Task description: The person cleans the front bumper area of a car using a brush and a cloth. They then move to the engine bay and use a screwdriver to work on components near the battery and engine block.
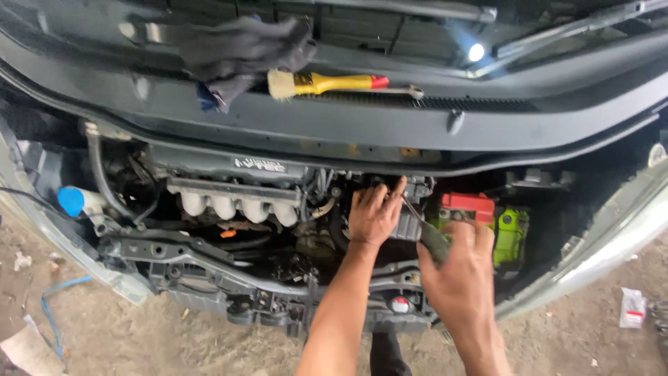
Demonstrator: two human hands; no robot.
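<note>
Beside the battery (487,223), the right hand (456,268) clamps a screwdriver (424,226); the left hand (374,212) rests spread on the engine part (410,209), apparently still fastened.

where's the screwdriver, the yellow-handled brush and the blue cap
screwdriver (433,240), head view, on its dark handle in the right hand
yellow-handled brush (327,83), head view, on the yellow handle
blue cap (70,200), head view, on the cap's top
</note>
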